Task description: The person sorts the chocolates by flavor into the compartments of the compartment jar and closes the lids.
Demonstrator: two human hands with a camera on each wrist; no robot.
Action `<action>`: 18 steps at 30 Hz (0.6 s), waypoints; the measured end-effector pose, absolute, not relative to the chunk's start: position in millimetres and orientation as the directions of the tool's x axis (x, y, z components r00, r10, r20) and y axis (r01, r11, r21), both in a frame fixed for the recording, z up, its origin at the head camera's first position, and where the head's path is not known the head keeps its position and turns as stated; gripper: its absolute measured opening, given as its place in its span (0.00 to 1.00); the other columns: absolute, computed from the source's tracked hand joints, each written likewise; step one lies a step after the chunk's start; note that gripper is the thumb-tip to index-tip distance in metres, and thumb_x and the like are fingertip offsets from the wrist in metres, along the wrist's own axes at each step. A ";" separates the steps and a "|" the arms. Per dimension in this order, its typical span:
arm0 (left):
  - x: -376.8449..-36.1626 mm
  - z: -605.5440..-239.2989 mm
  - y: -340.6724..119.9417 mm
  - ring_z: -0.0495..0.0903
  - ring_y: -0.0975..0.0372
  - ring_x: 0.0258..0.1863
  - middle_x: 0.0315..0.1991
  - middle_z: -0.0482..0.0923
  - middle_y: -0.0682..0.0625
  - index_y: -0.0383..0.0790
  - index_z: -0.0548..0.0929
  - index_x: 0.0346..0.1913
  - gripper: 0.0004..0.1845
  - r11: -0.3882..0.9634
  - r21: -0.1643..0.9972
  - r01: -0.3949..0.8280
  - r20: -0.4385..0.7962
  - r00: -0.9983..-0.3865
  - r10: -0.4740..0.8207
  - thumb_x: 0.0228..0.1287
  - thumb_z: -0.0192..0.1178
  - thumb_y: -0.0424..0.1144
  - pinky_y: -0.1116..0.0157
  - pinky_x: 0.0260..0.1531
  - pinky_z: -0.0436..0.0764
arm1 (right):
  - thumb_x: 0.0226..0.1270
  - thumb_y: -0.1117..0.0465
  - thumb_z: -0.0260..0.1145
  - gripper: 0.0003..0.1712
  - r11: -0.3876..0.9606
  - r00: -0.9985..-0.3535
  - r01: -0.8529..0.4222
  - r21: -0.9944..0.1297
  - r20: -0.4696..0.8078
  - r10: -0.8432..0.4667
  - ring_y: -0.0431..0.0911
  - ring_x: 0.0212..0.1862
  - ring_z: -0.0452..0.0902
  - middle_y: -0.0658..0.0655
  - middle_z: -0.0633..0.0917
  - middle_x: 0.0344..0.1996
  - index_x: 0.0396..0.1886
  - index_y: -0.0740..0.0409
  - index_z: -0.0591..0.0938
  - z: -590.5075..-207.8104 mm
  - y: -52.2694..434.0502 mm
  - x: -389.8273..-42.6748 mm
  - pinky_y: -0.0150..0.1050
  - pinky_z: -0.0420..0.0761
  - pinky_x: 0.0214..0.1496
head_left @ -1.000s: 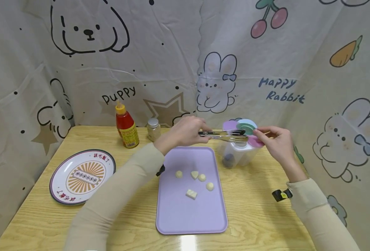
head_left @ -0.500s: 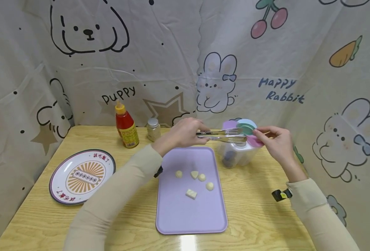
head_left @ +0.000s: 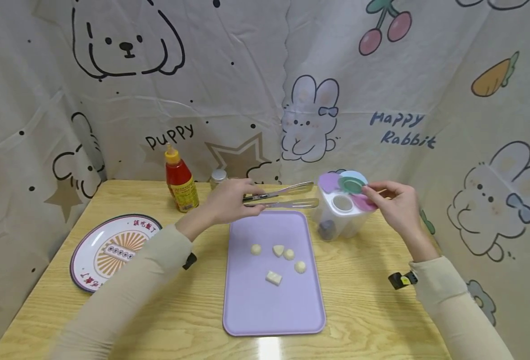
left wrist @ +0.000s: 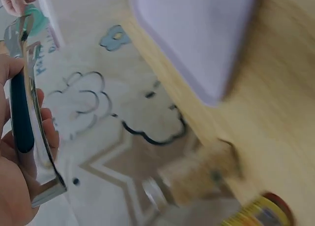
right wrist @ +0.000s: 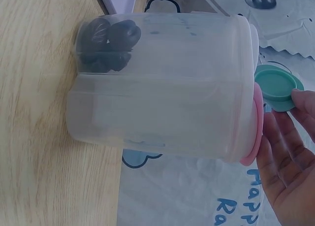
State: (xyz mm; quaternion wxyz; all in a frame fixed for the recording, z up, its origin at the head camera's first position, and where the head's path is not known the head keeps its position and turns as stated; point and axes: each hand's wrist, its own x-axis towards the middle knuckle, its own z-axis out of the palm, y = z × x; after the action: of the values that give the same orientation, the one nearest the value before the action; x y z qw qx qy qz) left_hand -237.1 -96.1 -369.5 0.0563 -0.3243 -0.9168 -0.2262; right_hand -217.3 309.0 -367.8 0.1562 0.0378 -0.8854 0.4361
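Low in the frame's centre, a lilac tray point(head_left: 274, 305) carries pale dough pieces point(head_left: 277, 259). Above it, the left hand point(head_left: 227, 201) grips metal tongs point(head_left: 283, 196). At right, the right hand point(head_left: 394, 205) pinches the green lid point(head_left: 351, 185) of a clear compartment container point(head_left: 342, 216).

Plate point(head_left: 114, 251) L of tray point(head_left: 274, 305)
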 end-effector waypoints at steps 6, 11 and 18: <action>-224.2 -389.4 -136.1 0.78 0.58 0.34 0.48 0.89 0.47 0.44 0.90 0.57 0.20 0.751 0.438 0.493 0.278 -0.869 0.408 0.65 0.72 0.47 0.66 0.32 0.74 | 0.71 0.51 0.74 0.21 0.614 -0.946 -0.210 -0.761 0.316 0.067 0.33 0.32 0.80 0.28 0.84 0.30 0.49 0.66 0.89 -368.1 309.5 -217.9 0.25 0.82 0.34; -210.9 -406.1 -162.8 0.80 0.56 0.34 0.44 0.89 0.45 0.42 0.90 0.56 0.20 0.800 0.448 0.400 0.305 -0.909 0.284 0.63 0.73 0.46 0.63 0.33 0.75 | 0.71 0.50 0.73 0.22 0.614 -0.948 -0.202 -0.763 0.309 0.072 0.34 0.32 0.80 0.28 0.84 0.31 0.49 0.65 0.89 -368.6 309.9 -218.0 0.25 0.82 0.34; -187.6 -427.5 -188.5 0.78 0.55 0.30 0.42 0.89 0.41 0.38 0.90 0.55 0.22 0.850 0.444 0.282 0.319 -0.937 0.144 0.63 0.72 0.46 0.63 0.27 0.71 | 0.72 0.49 0.73 0.22 0.619 -0.950 -0.195 -0.761 0.304 0.074 0.34 0.33 0.80 0.28 0.84 0.31 0.50 0.64 0.89 -369.8 310.5 -217.5 0.25 0.81 0.34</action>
State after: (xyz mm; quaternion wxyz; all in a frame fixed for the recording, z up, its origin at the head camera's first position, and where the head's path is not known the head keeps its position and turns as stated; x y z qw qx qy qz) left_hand -187.6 -188.5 -427.5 0.1381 -0.1117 -0.9519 -0.2496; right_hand -217.5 310.5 -369.8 0.1546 0.0340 -0.8862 0.4354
